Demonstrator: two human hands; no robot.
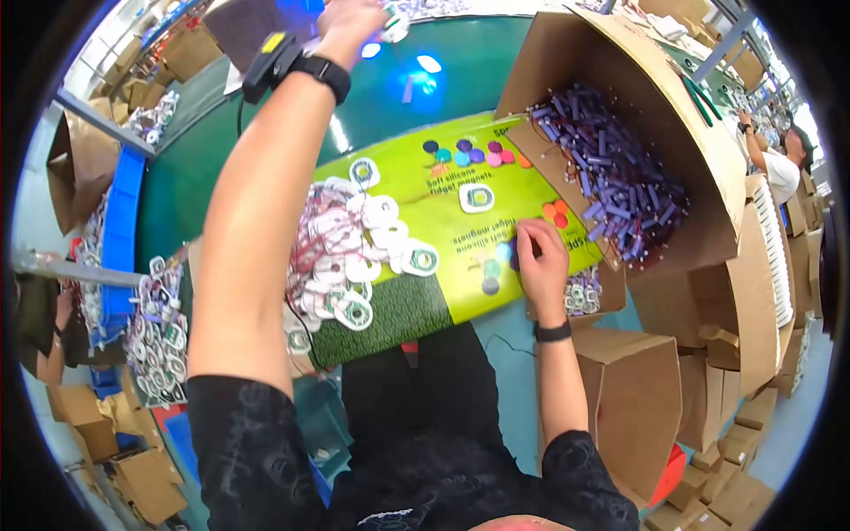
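Note:
My left hand [348,25] reaches far forward to the top edge of the head view, its fingers closed on a white rounded part [396,26] with a greenish face. Blue light spots glow on the green table close to it. My right hand [543,258] is curled over the yellow-green printed mat [416,208], thumb and fingers pinched; what they hold, if anything, is hidden. One white square-ish part with a green ring [477,198] lies alone on the mat. To its left is a heap of similar white parts [359,248] with thin reddish wires.
A large cardboard box [699,177] at the right holds many purple wired cylinders [611,159]. Under its near edge sits a smaller carton of white parts [583,292]. A blue bin [124,239] stands left. At the far right another person [779,168] sits by a bench.

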